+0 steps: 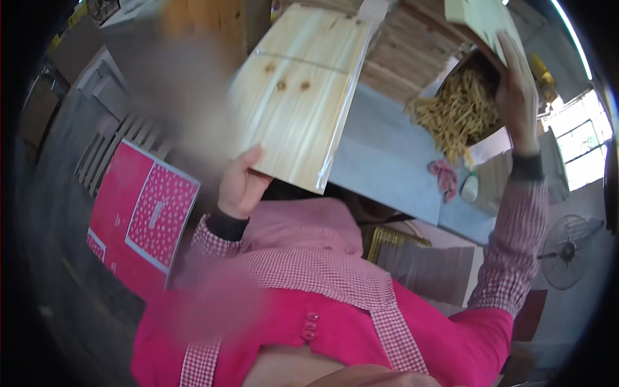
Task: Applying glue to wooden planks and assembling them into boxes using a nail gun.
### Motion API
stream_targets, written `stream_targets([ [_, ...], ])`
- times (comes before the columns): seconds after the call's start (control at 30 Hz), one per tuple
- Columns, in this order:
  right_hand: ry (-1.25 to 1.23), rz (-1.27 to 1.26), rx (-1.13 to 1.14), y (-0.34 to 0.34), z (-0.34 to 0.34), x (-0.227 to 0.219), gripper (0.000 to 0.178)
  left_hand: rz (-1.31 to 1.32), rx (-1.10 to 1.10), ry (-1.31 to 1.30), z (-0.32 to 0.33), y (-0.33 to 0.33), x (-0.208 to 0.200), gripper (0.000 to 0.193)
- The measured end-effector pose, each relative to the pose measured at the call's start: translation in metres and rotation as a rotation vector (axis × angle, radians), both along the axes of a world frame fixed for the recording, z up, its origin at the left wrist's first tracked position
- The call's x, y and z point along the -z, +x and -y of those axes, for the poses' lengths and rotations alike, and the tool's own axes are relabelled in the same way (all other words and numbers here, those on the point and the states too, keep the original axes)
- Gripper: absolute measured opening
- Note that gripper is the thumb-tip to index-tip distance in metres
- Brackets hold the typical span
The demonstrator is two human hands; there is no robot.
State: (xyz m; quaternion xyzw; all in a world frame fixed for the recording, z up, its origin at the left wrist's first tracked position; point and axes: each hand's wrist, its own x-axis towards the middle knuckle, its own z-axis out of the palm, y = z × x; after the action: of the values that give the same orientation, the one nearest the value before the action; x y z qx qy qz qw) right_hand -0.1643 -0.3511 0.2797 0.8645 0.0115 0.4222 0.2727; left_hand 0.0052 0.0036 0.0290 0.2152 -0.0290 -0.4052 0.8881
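My left hand grips the near left corner of a pale wooden board, its thumb on the upper face and its other fingers hidden beneath. Dark knots and a thin line across mark the board, and its right edge shines like clear film. Raised at the upper right, my right hand lies along the edge of a second pale wooden board with its fingers pressed against it. That board is partly cut off by the picture's rim, and my right thumb is hidden.
On a blue-grey table lie a heap of thin, pale strips, a pink cloth and a small white bottle. A pink dotted carton stands at my left. At the right are a fan and a window.
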Motion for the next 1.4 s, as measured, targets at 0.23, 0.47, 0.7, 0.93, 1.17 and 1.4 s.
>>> stream_targets([
  [0.23, 0.362, -0.039, 0.036, -0.077, -0.099, 0.159, 0.070, 0.205, -0.029, 0.056, -0.021, 0.011, -0.006, 0.053],
  [0.47, 0.560, -0.395, 0.104, -0.076, -0.121, 0.285, 0.064, 0.337, -0.094, 0.232, -0.031, 0.004, -0.012, 0.054],
  [0.7, 0.883, -0.492, 0.109, -0.046, -0.151, 0.325, 0.063, 0.576, -0.128, 0.449, 0.004, 0.005, -0.006, 0.051],
  [0.93, 0.942, -0.510, 0.039, -0.039, -0.143, 0.322, 0.069, 0.798, -0.095, 0.564, 0.058, 0.010, 0.016, 0.041],
  [1.17, 1.000, -0.504, 0.023, -0.040, -0.146, 0.322, 0.068, 1.003, -0.084, 0.690, 0.075, -0.012, 0.012, 0.045],
  [1.4, 0.986, -0.477, 0.065, -0.046, -0.141, 0.321, 0.065, 1.402, 0.010, 1.062, 0.089, -0.049, 0.016, 0.030],
])
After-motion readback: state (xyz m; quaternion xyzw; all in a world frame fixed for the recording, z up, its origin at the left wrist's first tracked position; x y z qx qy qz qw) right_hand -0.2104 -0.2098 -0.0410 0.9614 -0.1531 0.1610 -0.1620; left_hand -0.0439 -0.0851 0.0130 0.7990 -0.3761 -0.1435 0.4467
